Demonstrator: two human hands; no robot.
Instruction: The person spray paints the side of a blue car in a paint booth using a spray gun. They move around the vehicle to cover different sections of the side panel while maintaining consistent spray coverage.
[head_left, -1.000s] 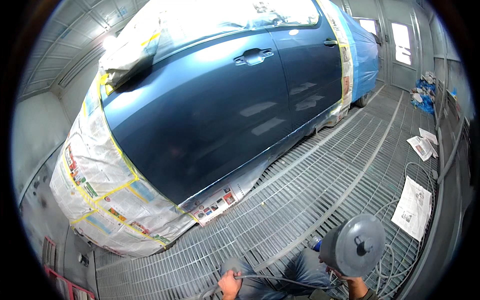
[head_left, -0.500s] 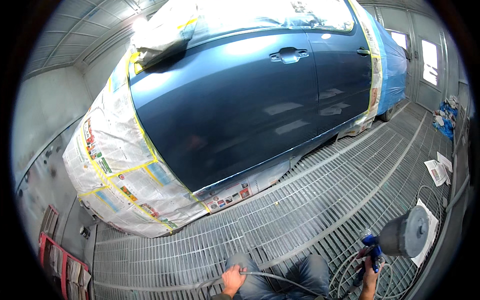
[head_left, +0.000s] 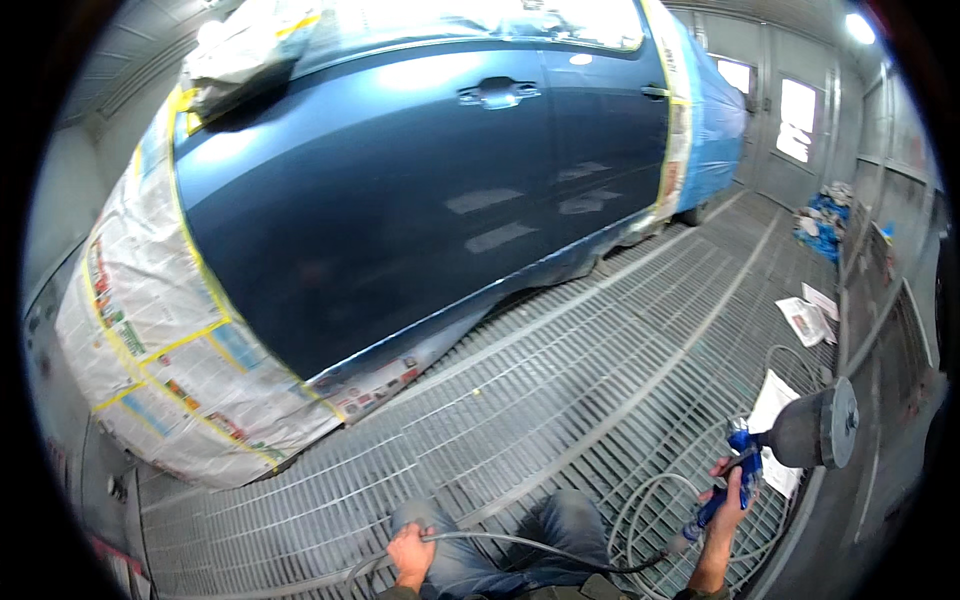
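In my right hand (head_left: pixel 733 500) is a blue spray gun (head_left: pixel 743 462), held by its grip out to my right. A dark grey paint cup (head_left: pixel 803 430) is fixed to it and leans over to the right. From the gun's lower end a grey air hose (head_left: pixel 530 546) runs across in front of my legs. My left hand (head_left: pixel 410 553) is closed around that hose beside my knee. Ahead stands a car whose dark blue side doors (head_left: pixel 380 200) are glossy and uncovered. Masking paper (head_left: pixel 170 330) with yellow tape surrounds them. Neither hand touches the car.
Metal grating (head_left: pixel 500 410) forms the floor. Loops of hose (head_left: pixel 640 490) lie on it near my right hand, by white paper sheets (head_left: pixel 803 320). Blue and white crumpled sheeting (head_left: pixel 823 222) is heaped along the right wall. Blue plastic film (head_left: pixel 712 125) wraps the car's far end.
My view has turned right, so the car sits farther left in it. My right hand has lifted the spray gun a little and swung it right. The left hand keeps hold of the hose.
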